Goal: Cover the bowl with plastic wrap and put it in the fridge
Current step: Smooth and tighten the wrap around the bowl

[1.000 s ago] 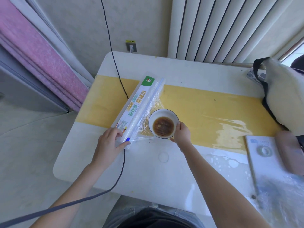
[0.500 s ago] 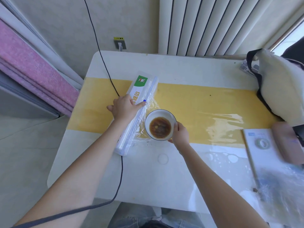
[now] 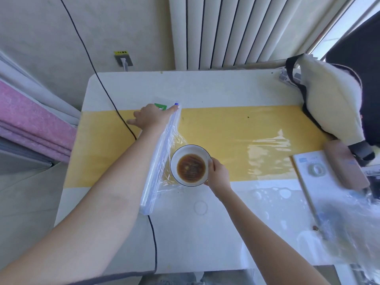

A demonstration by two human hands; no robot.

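A white bowl (image 3: 186, 149) with a dark rim holds brown liquid and stands mid-table. My right hand (image 3: 219, 174) grips its right rim. A long clear plastic wrap box (image 3: 156, 169) lies to the left of the bowl, running away from me. A sheet of plastic wrap (image 3: 174, 138) stretches from the box over the bowl. My left hand (image 3: 152, 117) lies on the box's far end, its fingertips on the blue slide cutter (image 3: 176, 104).
The white table (image 3: 205, 233) has a yellow stripe across it. A black cable (image 3: 153, 233) runs under the box and off the near edge. At the right are a fluffy white bag (image 3: 329, 103), a notebook (image 3: 302, 175) with a tape ring, and crumpled wrap (image 3: 349, 223).
My left hand has slid along the box from its near end to its far end, taking the blue cutter with it. My right hand has stayed on the bowl.
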